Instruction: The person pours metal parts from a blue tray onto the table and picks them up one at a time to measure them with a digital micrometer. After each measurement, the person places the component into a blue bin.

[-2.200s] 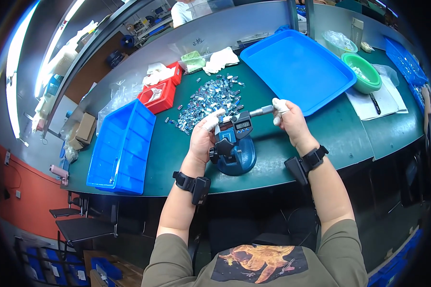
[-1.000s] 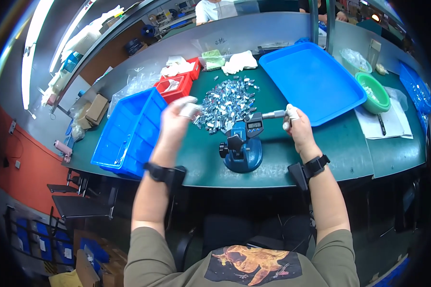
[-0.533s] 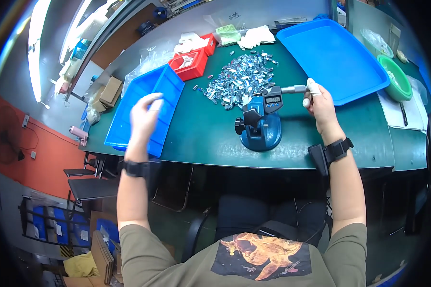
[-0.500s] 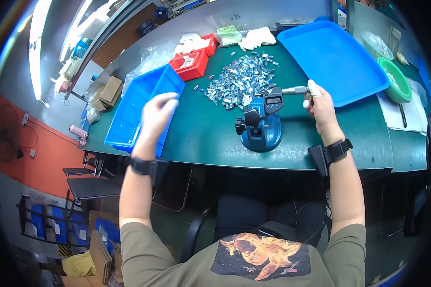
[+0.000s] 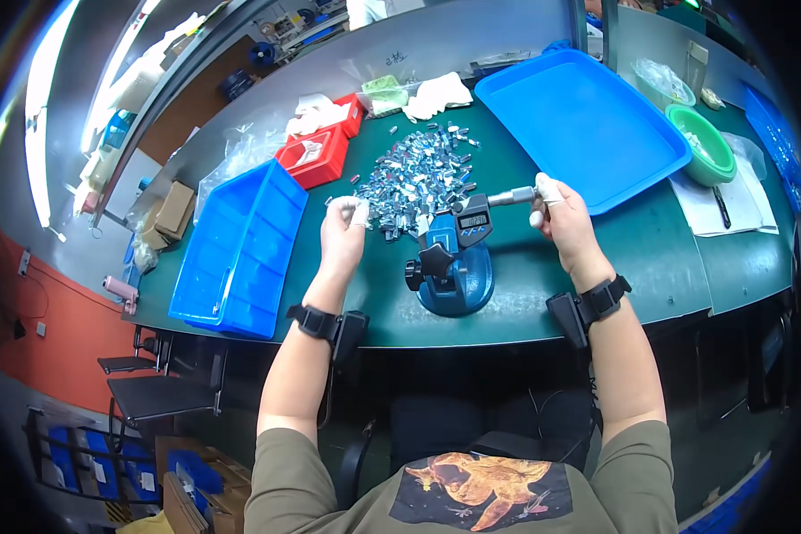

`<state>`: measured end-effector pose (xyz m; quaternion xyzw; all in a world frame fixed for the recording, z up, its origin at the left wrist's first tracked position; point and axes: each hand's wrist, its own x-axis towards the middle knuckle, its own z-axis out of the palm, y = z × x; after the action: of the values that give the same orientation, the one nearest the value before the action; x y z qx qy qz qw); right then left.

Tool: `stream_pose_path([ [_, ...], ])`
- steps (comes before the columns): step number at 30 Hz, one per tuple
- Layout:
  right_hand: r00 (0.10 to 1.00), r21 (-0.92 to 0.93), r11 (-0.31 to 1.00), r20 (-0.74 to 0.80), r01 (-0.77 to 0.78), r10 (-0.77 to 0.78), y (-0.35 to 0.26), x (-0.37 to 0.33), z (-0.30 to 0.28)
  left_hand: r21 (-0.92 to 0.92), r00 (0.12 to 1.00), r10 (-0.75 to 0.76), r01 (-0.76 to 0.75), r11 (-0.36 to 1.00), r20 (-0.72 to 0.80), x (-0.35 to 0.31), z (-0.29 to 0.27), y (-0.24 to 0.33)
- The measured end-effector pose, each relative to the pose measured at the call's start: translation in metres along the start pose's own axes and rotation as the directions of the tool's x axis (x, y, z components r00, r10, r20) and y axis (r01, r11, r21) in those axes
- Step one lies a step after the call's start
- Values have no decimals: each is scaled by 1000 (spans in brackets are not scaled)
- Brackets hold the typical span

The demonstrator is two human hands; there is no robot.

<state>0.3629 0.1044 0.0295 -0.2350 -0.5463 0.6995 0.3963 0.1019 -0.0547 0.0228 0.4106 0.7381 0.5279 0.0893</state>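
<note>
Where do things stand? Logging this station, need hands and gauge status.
Left hand at the metal parts pile, fingers pinched. Right hand on the gauge knob. Nothing in the way.

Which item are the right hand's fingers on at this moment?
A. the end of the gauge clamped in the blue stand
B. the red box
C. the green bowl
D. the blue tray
A: the right hand pinches the metal end of the gauge, which sits in the blue stand.
</note>
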Motion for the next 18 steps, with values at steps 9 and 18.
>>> stream_pose_path([
  [9,999,-33,999,-33,-25,24,-3,-2,1,-479,900,-53,279,832,433,-7,34,54],
  [18,996,-79,995,-80,-54,48,-4,-3,2,-633,867,-48,398,663,495,-16,39,60],
])
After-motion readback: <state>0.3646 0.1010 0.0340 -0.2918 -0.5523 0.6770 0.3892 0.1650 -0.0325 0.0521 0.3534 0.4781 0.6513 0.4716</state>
